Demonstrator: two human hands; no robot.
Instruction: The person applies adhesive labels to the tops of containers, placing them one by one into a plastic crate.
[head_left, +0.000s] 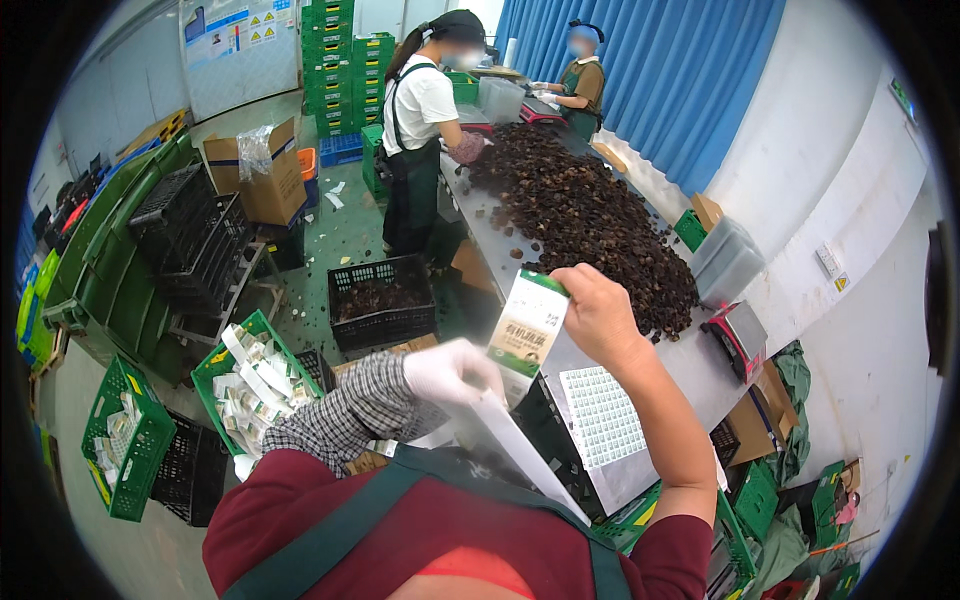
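My bare right hand (600, 311) pinches the upper corner of a printed green-and-cream paper label (525, 326) and holds it raised at the table's near end. Just left of the label's lower end is my left hand (454, 373), in a white glove with a checked sleeve cover above it. Its fingers are closed on a long white strip (517, 450), which slants down towards my apron; part of the strip is hidden by the hand. A sheet of small printed stickers (604, 416) lies flat on the metal table (645, 465), below my right forearm.
Dark dried mushrooms or fungus (585, 217) are heaped along the table. A red scale (739, 341) and clear plastic containers (724, 259) stand at right. Left are a green crate of packets (255, 390) and a black crate (382, 300). Two people (420, 127) work farther along the table.
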